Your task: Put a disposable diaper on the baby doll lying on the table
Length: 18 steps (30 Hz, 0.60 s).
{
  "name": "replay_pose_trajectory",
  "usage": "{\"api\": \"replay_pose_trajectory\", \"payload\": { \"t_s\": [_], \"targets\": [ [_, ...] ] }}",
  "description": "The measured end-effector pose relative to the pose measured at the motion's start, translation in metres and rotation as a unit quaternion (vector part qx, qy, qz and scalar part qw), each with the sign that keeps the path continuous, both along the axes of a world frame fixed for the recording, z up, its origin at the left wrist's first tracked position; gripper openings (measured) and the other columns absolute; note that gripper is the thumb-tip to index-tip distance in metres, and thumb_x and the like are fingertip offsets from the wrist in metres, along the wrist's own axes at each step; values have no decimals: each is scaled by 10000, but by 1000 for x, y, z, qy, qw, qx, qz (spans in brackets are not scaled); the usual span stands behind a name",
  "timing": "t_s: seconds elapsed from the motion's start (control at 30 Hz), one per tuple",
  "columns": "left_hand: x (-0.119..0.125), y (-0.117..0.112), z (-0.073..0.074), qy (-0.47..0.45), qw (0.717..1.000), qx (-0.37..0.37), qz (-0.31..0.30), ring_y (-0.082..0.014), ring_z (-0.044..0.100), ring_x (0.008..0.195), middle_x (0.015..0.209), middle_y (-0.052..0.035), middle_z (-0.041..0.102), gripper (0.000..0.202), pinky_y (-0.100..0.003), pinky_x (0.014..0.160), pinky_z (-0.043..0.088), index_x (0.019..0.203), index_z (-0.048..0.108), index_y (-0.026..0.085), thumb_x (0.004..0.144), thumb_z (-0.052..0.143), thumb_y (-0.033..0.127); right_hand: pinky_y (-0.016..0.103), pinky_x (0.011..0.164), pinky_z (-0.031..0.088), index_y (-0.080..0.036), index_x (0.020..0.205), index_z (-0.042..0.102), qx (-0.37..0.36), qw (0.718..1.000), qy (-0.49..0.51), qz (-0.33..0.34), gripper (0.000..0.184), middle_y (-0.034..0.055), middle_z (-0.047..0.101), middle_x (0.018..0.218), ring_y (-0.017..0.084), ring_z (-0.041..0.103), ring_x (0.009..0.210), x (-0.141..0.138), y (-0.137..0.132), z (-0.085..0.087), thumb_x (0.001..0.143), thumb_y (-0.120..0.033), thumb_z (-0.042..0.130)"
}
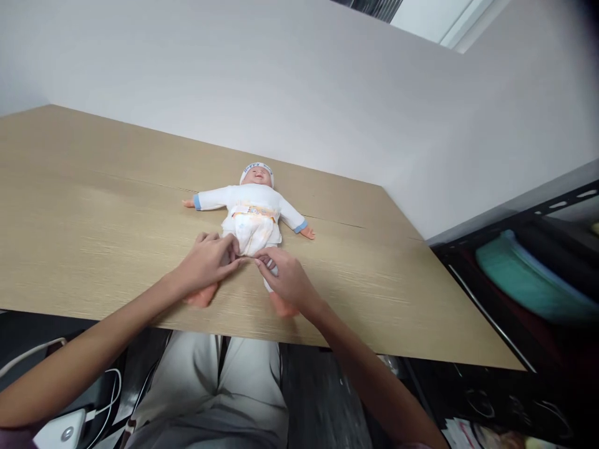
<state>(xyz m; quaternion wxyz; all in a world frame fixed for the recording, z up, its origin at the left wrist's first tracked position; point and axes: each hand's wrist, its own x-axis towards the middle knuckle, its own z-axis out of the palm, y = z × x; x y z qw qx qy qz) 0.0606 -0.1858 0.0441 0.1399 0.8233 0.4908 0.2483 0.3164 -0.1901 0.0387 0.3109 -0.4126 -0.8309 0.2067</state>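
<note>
Left hand [206,263], right hand [286,279]: diaper [253,232], seemingly

A wooden table [93,206] stands against a white wall [234,81], a teal bundle [524,277] on dark shelving [552,231] alongside.

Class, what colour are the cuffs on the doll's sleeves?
The cuffs are blue; the head view shows them best.

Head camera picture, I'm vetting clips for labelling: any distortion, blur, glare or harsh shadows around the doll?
Head view: wide-angle stretch skews the table toward the frame edges; light soft and even, no glare; doll, left hand and right hand reasonably sharp; below the table it is dim.
</note>
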Motion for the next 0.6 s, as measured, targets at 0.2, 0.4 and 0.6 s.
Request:
{"api": "replay_pose_trajectory", "payload": {
  "t_s": [0.2,0.4,0.6],
  "targets": [
    [3,24,-3,35,999,10,28,-275,656,847,852,-30,737,400,-439,927,354,964,597,240,1071,625,625,352,814,576,-247,1018,730,-19,995,6,-99,110,28,815,936,218,767,845,-11,13,-2,1061,-344,757],
    [2,33,-12,27,999,17,5,-264,643,857,834,-36,720,415,-427,914,355,891,663,230,1100,598,582,376,818,567,-226,1114,745,14,988,17,-152,129,40,797,912,236,753,815,-17,10,-15,1040,-324,788],
    [-4,39,-20,-41,998,39,-21,-280,688,1034,1046,-66,769,318,-424,971,406,944,701,218,1081,648,500,411,928,586,-234,1201,788,40,993,21,-111,220,76,759,1085,257,709,920,-21,16,-20,1000,-321,807]
  ]
}}
